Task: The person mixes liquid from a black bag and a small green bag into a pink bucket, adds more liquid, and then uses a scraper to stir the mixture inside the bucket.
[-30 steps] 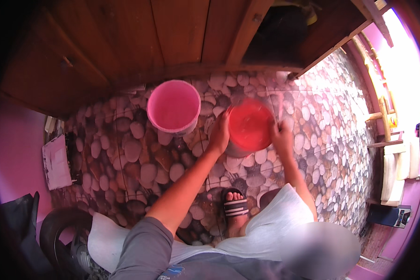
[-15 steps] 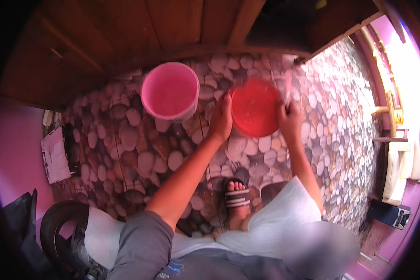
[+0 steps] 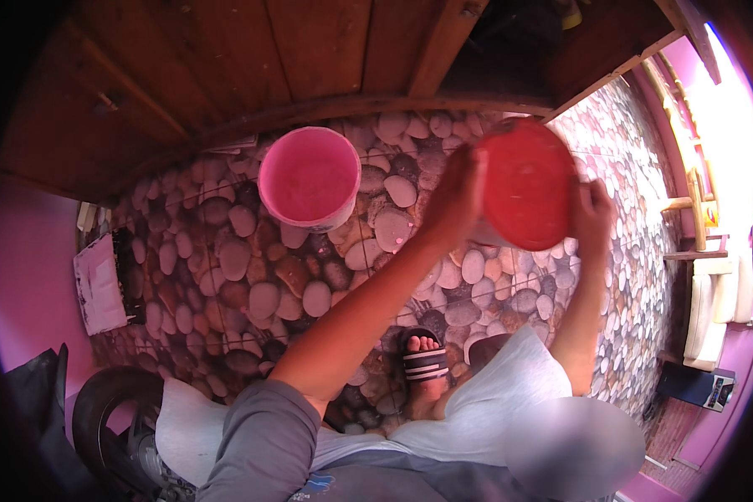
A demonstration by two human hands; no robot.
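Observation:
Between my two hands is a round red plastic piece [image 3: 529,186] that looks like a bucket lid, with a paler edge below it on the left. It is tilted and a little blurred; whether a container sits under it I cannot tell. My left hand [image 3: 458,197] grips its left side, the fingers partly hidden behind a pale smear. On the right side my right hand [image 3: 592,213] curls round the rim. To the left, apart from both hands, a pink-lined bucket [image 3: 309,177] with a whitish outside stands upright on the floor, its top uncovered.
A brown wooden cabinet [image 3: 226,67] runs along the far side. The floor [image 3: 251,251] has a pebble pattern, with small pink bits near the bucket. My sandalled foot [image 3: 425,356] is close below. A black wheel-like ring [image 3: 92,418] stands at the lower left, a white panel [image 3: 100,280] at the left wall.
Both my hands have carried the red piece to the right, and it has tilted. The pink bucket sits slightly lower in the picture, as the view has shifted a little.

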